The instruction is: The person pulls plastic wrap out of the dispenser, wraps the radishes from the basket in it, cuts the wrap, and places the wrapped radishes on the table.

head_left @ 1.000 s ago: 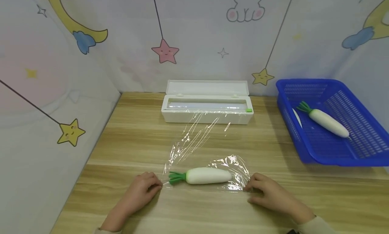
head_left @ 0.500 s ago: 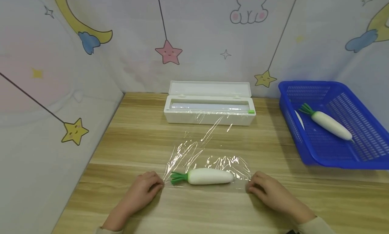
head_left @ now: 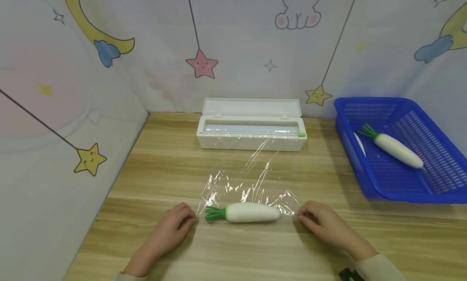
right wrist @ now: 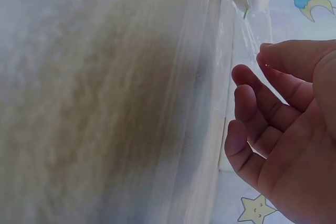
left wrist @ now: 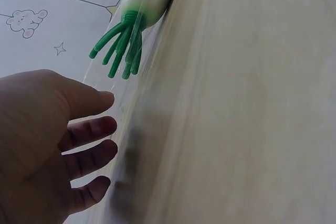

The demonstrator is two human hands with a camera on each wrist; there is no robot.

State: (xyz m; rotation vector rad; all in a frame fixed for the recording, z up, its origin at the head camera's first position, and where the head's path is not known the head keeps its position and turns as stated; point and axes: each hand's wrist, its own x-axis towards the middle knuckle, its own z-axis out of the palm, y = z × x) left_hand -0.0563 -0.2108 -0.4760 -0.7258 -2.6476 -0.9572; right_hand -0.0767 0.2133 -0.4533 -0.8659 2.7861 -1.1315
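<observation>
A white radish (head_left: 253, 213) with green stalks lies across the wooden table, stalks to the left, on or under a sheet of clear cling film (head_left: 233, 183); which of the two I cannot tell. At the film's near left corner my left hand (head_left: 176, 224) pinches it between thumb and finger, close to the stalks (left wrist: 123, 45). My right hand (head_left: 324, 224) pinches the near right corner, just past the radish's root tip (right wrist: 245, 12). From both hands the film runs back to a white cling film box (head_left: 251, 142) with its lid up and a roll inside.
A blue plastic basket (head_left: 368, 179) stands at the right, with another radish (head_left: 397, 150) in it and part of a further white one by its left wall. A green slider (head_left: 300, 134) sits on the box's front edge. Printed cloth walls (head_left: 240, 82) enclose the table.
My right thumb and fingers have come together on the film's corner. The film's near edge has drawn back toward the radish, and its creases have shifted. The left hand has barely moved.
</observation>
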